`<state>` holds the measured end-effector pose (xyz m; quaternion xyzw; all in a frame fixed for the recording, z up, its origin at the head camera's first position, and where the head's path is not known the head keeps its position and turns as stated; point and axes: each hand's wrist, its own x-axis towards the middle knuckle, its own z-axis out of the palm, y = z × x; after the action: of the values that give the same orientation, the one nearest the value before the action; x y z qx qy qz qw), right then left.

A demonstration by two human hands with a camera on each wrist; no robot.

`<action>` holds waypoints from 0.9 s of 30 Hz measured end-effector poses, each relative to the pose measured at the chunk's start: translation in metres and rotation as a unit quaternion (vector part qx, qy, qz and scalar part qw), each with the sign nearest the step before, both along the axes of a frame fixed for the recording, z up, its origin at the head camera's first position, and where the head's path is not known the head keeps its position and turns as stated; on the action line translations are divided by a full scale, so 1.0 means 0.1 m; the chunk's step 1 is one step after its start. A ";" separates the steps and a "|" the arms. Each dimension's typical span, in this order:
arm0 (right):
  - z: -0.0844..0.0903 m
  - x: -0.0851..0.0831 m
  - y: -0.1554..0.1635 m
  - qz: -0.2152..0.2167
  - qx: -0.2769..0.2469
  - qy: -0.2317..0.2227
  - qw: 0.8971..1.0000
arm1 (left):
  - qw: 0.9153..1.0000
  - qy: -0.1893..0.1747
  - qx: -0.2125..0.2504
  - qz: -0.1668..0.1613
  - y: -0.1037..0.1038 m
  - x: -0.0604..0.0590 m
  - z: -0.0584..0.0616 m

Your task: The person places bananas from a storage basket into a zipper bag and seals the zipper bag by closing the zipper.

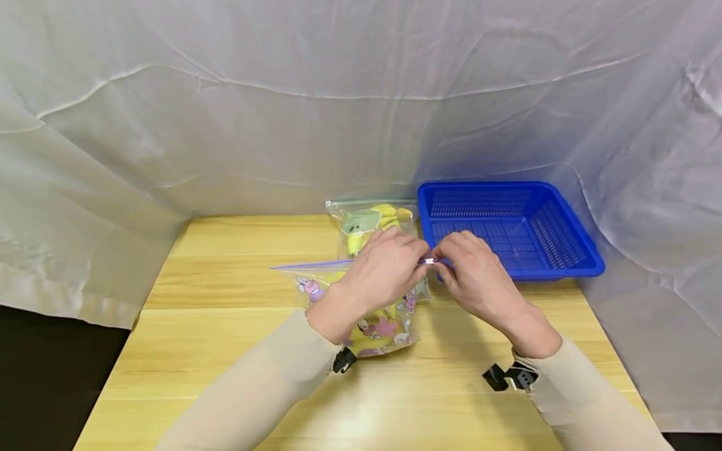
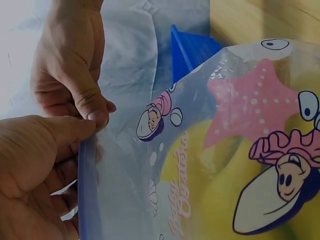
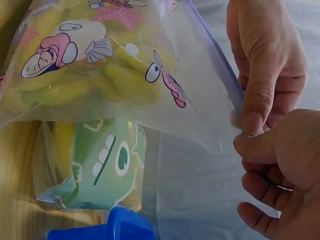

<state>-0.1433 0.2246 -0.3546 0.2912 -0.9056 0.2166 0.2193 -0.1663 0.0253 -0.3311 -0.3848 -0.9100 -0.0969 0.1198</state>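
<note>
Item: cartoon-printed zip bag (image 1: 376,319), clear plastic with yellow bananas inside, held slightly raised over the wooden table (image 1: 225,351). All places below are taken from this bag.

- Zip strip (image 1: 316,264): the bag's purple-blue top edge, running from its free left end to the right corner where both your hands meet.
- Left hand (image 1: 383,270): at the right corner of the bag, thumb and forefinger pinching the strip. The left wrist view shows the thumb laid flat along the blue edge.
- Right hand (image 1: 476,275): just right of the bag, touching your left hand, thumb and forefinger closed on the same corner of the strip. The remaining fingers (image 3: 260,190) are loosely curled below.
- Second zip bag (image 1: 369,225): directly behind the printed bag, green cartoon print, bananas inside, lying on the table and touching the basket's left wall.
- Blue basket (image 1: 564,266): behind and to the right of the bag, at the table's far right edge.
- White cloth backdrop (image 1: 282,113): behind everything.

Handling note for the seal: keep your right hand fixed on the corner as an anchor and hold the strip taut. Press the two tracks squarely together between thumb and forefinger, with no plastic folded in. Whether the tracks are already mated at the corner cannot be told. The long stretch to the left looks untended; work it evenly, and keep the bananas low so they do not push the mouth apart.
</note>
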 end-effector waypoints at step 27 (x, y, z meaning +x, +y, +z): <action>0.02 0.00 0.00 -0.024 -0.026 -0.061 0.998 | 0.996 -0.036 0.061 -0.048 -0.09 -0.01 -0.04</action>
<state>-0.1432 0.2243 -0.3525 0.2503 -0.9179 0.2524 0.1766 -0.1678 0.0160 -0.3351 -0.4166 -0.8866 -0.1712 0.1055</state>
